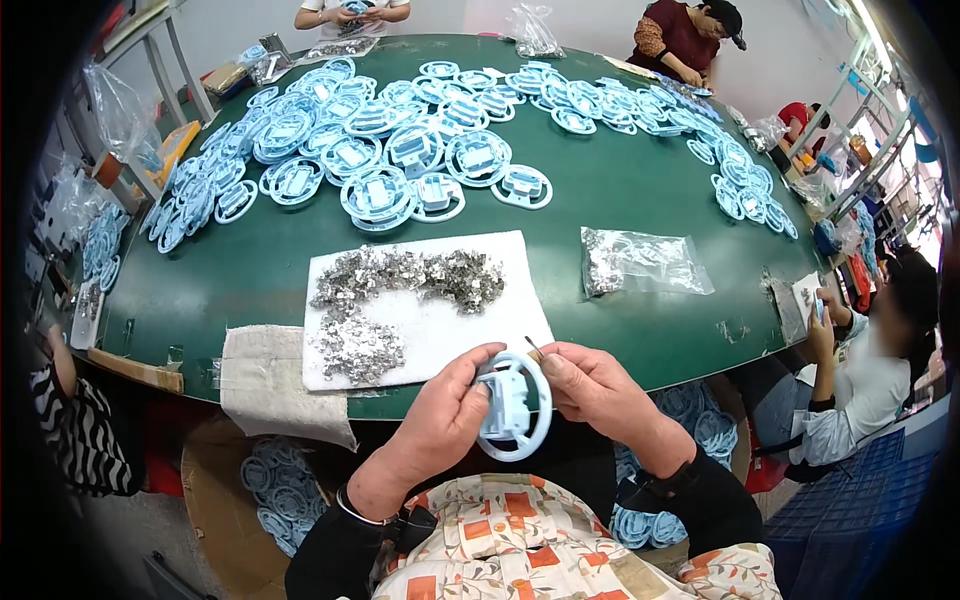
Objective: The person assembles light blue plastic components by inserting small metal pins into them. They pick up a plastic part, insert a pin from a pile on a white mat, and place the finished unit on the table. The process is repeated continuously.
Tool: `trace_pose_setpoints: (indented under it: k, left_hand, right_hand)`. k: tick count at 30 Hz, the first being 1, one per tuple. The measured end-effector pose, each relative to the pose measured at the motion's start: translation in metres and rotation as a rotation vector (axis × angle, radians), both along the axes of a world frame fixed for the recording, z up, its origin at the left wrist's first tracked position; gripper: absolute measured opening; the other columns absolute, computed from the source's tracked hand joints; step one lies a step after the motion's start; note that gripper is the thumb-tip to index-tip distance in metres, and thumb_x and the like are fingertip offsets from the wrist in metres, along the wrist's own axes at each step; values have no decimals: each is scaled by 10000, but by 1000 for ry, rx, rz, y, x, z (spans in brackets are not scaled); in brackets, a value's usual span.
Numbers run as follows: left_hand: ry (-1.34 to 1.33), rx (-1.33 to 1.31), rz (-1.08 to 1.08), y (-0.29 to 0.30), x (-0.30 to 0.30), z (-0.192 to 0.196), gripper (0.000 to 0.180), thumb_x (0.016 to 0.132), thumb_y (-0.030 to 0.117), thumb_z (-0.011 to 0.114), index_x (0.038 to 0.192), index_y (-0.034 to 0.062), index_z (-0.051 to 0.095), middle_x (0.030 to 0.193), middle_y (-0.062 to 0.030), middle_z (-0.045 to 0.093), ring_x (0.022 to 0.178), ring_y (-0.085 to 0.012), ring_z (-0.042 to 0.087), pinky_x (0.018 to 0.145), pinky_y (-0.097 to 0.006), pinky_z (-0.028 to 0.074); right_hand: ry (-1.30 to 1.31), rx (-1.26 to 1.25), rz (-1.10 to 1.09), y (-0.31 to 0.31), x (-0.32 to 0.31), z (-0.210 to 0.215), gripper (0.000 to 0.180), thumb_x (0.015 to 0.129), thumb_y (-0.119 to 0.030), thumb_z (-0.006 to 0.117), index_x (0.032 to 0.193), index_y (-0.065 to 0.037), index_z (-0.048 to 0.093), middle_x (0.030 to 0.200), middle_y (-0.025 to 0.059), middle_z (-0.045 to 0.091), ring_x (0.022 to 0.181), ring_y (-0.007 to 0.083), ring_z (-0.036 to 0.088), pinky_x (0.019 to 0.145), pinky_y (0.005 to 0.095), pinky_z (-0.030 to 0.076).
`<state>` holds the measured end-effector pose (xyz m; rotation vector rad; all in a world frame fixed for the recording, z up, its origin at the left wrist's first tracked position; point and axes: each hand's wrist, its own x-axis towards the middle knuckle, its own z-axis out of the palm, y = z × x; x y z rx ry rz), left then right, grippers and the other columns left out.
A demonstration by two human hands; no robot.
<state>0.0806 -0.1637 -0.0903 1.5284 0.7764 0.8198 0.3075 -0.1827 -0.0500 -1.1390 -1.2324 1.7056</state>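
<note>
In front of my body, my left hand (445,405) grips the left side of a light blue toy steering wheel (513,410), its fingers and thumb closed on the part. The wheel is tilted nearly upright, and its boxy hub faces left. My right hand (595,385) is closed beside the wheel's right rim, thumb against forefinger. A thin dark-tipped piece (533,346) pokes up from that pinch, too small to name. Just beyond the hands, piles of small metal clips (362,350) lie on a white foam sheet (430,335).
Many blue wheels (375,195) are heaped across the green table (560,260). A clear bag (645,262) with metal pieces lies right of the foam. A cloth (265,375) hangs over the front edge. Boxes of wheels (280,490) stand below; co-workers (680,40) sit around.
</note>
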Motion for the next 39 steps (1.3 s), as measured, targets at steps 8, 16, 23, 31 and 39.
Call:
trace_pose_setpoints:
  k: [8,16,23,31,39]
  left_hand:
    - [-610,-508,-187,-7,-2,-15,462,1094,273,423,1433,-39,441,1002,-133,653,883,-197,667,776,-318,573]
    - [-548,-718,-214,-10,-3,-13,401,1106,209,375,1438,-7,440,1047,-93,636,852,-142,633,754,-275,535]
    - [-430,-634,-144,-3,-20,-5,504,917,31,579,1406,-25,470,1209,-70,585,1114,-111,571,998,-280,474]
    - [-423,-688,-72,-3,-27,-9,529,908,-2,532,1423,-24,415,1233,-115,600,1158,-137,587,1023,-308,479]
    - [-468,-760,-85,1,-32,-12,513,918,24,528,1421,-11,431,1234,-114,610,1143,-139,600,1000,-306,499]
  right_hand:
    - [-377,407,-48,-1,-25,5,141,985,-120,663,1048,-13,597,688,59,653,666,55,631,581,261,472]
    - [-317,206,-23,14,-16,-14,212,898,-159,786,914,-29,619,681,-45,535,614,27,433,542,242,389]
    - [-544,356,2,39,12,0,170,1039,-197,566,1050,-34,612,806,31,603,729,142,578,676,300,471]
    - [-1080,746,-101,112,5,-12,143,935,-138,628,1059,-88,680,922,127,663,860,366,657,744,445,534]
    - [-1140,743,64,155,-5,-18,156,893,-127,649,1028,-76,708,930,123,656,892,376,651,809,473,524]
